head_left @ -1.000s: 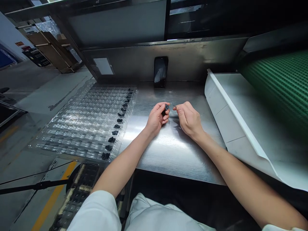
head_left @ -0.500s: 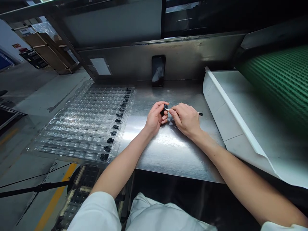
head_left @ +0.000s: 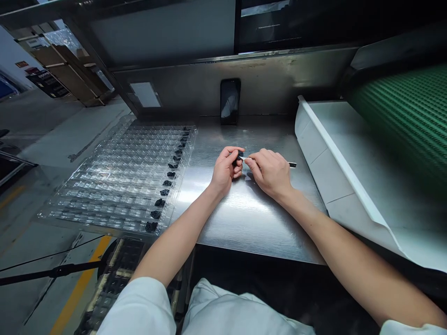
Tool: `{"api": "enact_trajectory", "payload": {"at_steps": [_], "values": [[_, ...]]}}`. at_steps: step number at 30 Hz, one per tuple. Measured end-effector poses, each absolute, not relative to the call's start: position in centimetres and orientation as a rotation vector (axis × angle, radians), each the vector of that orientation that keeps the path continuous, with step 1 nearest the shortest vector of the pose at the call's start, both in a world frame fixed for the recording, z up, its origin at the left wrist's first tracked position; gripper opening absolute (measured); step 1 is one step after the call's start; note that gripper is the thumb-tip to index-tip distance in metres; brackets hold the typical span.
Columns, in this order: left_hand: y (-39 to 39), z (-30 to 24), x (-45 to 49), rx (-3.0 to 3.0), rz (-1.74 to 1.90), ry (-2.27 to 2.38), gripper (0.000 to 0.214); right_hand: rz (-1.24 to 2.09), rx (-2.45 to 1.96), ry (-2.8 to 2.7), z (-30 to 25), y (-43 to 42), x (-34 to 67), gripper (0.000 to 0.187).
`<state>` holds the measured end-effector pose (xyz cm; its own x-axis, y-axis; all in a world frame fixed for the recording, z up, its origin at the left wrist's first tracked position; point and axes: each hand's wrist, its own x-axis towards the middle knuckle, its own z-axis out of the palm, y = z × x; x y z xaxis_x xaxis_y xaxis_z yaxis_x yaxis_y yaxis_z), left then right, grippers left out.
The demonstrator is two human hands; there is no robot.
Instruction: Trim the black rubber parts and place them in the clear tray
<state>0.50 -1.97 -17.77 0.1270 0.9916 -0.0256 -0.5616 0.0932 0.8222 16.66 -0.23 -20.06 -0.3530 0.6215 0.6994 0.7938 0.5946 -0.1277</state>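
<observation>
Above the middle of the worktop (head_left: pixel 251 223), between its back and front edges, a small black part (head_left: pixel 240 154) sits in the left hand (head_left: pixel 223 166), pinched between thumb and fingers, the other fingers curled beneath. The right hand (head_left: pixel 268 171) has thumb and forefinger closed narrowly on a slim tool (head_left: pixel 292 164), whose pale, pointed tip appears to meet the part; its dark-ended handle pokes out behind the knuckles. A second ago the right fingers stood apart from the part; now they are close beside it, which suggests that close handwork on it is under way. Since half a second ago almost nothing has shifted.

The part's face looks openwork, though too small to read closely. The worktop is brushed metal, glossy near its front edge. Along its left side lies a tray (head_left: pixel 101 179) of clear, thin plastic moulded into rows of pockets, with black pieces (head_left: pixel 151 227) lining its right edge. A dark, phone-like slab (head_left: pixel 230 101) stands upright at the back edge. Beyond the right edge are a smooth white trough (head_left: pixel 335 172) and green, ribbed mesh (head_left: pixel 415 107).
</observation>
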Motion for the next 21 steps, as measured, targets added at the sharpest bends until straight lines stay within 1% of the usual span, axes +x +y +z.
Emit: {"api": "enact_trajectory", "payload": {"at_steps": [14,21], "values": [[-1.82,-17.84,0.39,0.761,1.305,0.736,0.013,-0.284,-1.111,-2.103,-20.2,-0.28,16.65,0.051],[-1.81,-17.96,0.35,0.763,1.316,0.725,0.01,-0.245,-1.081,-2.075,-20.37,-0.23,16.67,0.047]]}}
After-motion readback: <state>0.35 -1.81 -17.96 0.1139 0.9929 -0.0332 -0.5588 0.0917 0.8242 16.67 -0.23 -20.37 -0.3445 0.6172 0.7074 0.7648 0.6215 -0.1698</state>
